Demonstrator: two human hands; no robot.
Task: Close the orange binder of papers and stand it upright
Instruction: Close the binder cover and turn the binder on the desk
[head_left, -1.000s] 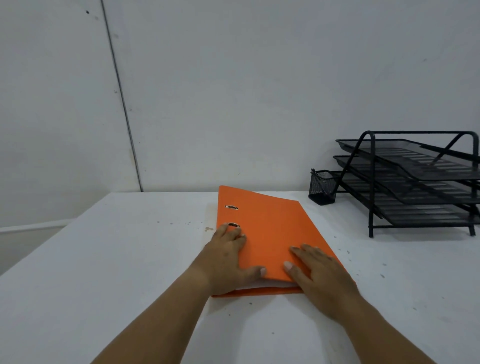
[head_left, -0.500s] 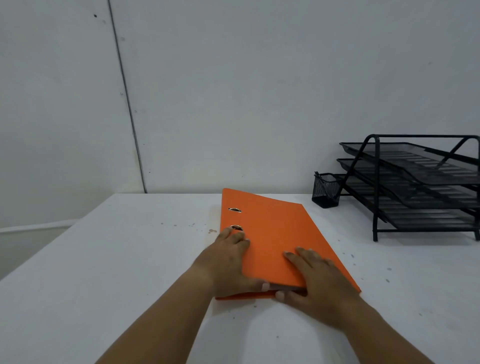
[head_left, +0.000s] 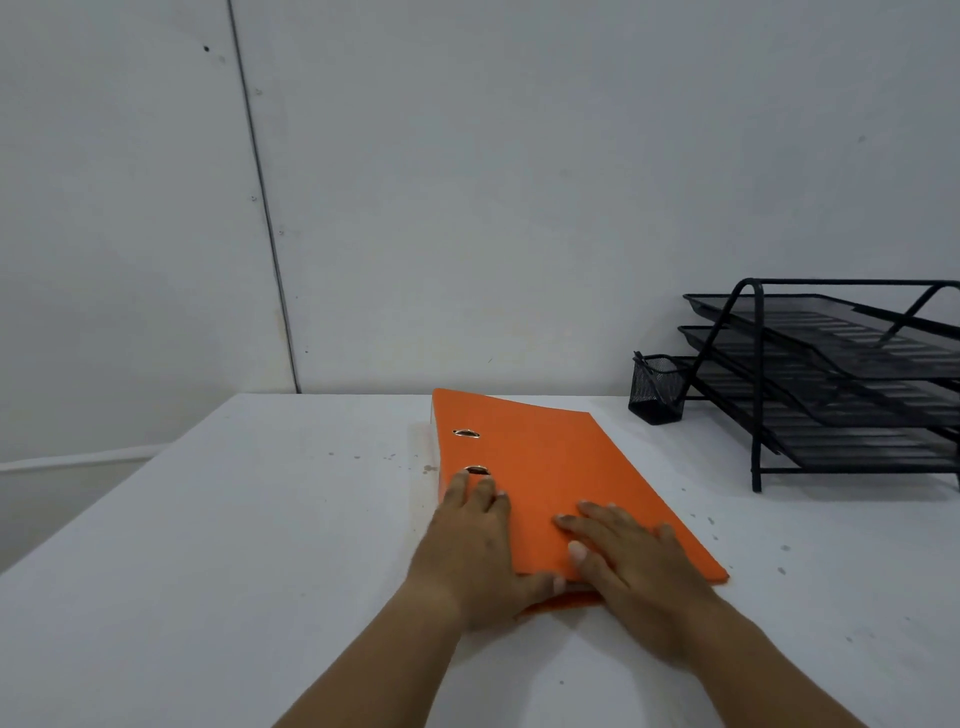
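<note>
Binder lies flat at frame centre on the table, cover down, closed. Since a second ago the right hand slid to the near edge, thumb now on top; left hand stays at the spine corner, thumb hooking the near edge. Both press flat, nothing clasped. Likely readying the lift. Smooth stiff card, two metal eyelets; black mesh trays right.
</note>
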